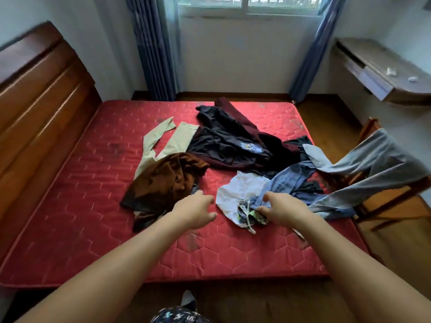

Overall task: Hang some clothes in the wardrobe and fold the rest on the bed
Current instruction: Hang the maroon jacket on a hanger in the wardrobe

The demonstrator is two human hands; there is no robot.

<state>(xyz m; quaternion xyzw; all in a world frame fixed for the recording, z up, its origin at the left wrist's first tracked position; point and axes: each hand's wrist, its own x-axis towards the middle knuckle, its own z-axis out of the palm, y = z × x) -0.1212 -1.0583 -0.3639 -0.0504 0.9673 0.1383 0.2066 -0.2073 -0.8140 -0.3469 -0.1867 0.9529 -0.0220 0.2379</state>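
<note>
the clothes (224,145) lie in a loose heap across the middle and right of the red bed (81,206), none of them folded that i can see. my right hand (282,208) is pinching the blue denim piece (289,183) where it meets a small patterned scrap (250,214) on the white shirt (240,190). my left hand (196,210) hovers half curled over bare mattress, holding nothing, just beside the brown top (168,178). beige trousers (168,141) and dark garments lie further back. a grey piece (373,159) hangs over the chair (370,129) by the bed. no wardrobe is in view, so i judge nearly everything is left to do.
</note>
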